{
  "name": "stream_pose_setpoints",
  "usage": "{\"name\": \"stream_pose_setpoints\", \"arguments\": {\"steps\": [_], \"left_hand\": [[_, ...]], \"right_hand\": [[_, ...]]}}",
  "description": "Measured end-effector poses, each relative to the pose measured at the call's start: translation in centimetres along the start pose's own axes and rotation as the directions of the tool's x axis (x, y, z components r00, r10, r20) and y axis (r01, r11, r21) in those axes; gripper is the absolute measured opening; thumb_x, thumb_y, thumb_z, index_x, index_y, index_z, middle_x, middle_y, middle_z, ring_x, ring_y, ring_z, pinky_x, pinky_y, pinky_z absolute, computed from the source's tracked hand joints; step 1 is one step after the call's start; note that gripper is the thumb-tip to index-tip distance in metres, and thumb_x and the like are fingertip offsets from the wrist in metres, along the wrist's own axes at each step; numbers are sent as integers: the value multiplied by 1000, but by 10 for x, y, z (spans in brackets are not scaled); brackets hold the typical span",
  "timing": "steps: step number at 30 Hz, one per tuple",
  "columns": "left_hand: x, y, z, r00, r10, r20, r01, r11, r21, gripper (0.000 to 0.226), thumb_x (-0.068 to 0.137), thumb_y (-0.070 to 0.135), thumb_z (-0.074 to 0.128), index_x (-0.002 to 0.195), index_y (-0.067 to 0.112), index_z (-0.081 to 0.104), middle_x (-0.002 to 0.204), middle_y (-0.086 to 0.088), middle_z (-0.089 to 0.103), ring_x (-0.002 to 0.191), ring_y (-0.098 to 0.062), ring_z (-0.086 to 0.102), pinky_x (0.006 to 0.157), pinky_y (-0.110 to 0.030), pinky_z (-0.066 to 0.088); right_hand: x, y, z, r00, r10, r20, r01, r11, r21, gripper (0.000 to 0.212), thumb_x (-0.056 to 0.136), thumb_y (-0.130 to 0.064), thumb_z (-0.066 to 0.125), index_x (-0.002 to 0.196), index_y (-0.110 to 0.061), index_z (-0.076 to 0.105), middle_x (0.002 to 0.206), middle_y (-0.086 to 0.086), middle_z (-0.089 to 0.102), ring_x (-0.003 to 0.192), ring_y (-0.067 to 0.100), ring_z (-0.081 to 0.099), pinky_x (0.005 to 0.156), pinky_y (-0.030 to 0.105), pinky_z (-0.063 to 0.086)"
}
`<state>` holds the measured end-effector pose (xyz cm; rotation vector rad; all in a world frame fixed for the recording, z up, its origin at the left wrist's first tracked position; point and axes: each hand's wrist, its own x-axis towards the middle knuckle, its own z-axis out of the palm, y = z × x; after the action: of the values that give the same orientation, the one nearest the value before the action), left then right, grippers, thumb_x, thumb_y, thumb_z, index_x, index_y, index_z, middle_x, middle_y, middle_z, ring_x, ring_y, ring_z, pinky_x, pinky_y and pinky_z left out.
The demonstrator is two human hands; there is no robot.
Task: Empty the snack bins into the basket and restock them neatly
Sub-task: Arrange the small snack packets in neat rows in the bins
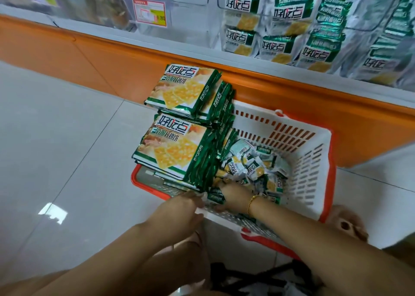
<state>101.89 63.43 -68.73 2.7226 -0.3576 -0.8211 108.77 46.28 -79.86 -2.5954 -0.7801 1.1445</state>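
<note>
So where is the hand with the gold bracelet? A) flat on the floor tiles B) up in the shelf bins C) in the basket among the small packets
C: the right hand reaches over the basket rim into the loose small packets.

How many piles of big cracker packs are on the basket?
2: far pile against the orange shelf base, near pile beside the small packets; others may be hidden.

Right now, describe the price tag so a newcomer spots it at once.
Find the orange-based shelf above the basket. Left of the bins of green cracker packs, a clear bin carries the price tag. Its red border and yellow patch set it apart.
</note>
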Motion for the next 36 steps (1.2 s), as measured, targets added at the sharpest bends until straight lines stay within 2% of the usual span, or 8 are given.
{"name": "stream_pose_setpoints", "arguments": {"steps": [5,10,17,24,27,29,32,36], "left_hand": [[1,2,-2,1000,-3,11,3,1000,-5,36,96,34,48,128,20,57,129,1,55,113,-16,55,94,-29,46],[1,8,-6,999,-6,40,5,1000,6,36,97,33,48,129,19,56,130,-1,55,114,-17,55,95,-28,46],[2,16,-12,994,-48,97,44,998,39,38,98,32,47,132,17,54,135,-3,54,120,-18,53,99,-29,44],[2,33,-20,991,-27,129,28,1000,-8,36,97,32,49,128,16,59,131,0,58,116,-14,56,96,-27,44],[7,47,-23,990,-12,142,34,988,-153,31,96,30,52,122,16,62,122,0,62,109,-12,58,90,-24,46],[14,56,-25,991,-64,119,93,960,-264,33,95,30,54,125,17,59,118,0,62,99,-10,58,81,-19,45],[27,68,-36,976,-197,91,211,769,-603,34,94,30,59,122,12,56,101,-3,61,81,-11,58,70,-17,45],[38,85,-69,963,-231,140,201,266,-943,22,92,20,61,103,1,60,96,-15,58,82,-25,61,73,-31,56]], "right_hand": [[3,4,1,1000,-9,-27,8,1000,-12,74,86,-53,62,139,-6,40,80,7,56,72,22,56,53,31,43],[-2,16,5,994,-57,-94,64,995,77,71,88,-52,60,143,-15,35,110,14,62,81,23,57,53,30,37],[-5,12,22,986,-108,-124,121,987,103,60,91,-47,58,143,-25,36,137,16,47,114,33,53,93,44,47],[-27,29,-14,998,-43,-50,56,954,295,56,94,-38,57,141,-11,42,136,9,50,104,20,55,85,28,47],[-49,47,-34,999,38,-24,-17,813,582,29,95,-36,56,119,-22,46,100,-3,52,76,6,50,58,13,41],[-65,53,-51,997,65,-51,5,576,817,45,96,-31,55,137,-17,41,114,-7,44,94,7,53,64,13,45],[-89,57,-77,985,58,-163,145,240,960,60,94,-23,57,145,-3,32,138,-2,44,119,14,51,85,25,53],[-121,47,-111,931,14,-366,359,159,920,61,78,-33,63,130,-6,49,129,10,59,112,16,62,84,28,55]]}}
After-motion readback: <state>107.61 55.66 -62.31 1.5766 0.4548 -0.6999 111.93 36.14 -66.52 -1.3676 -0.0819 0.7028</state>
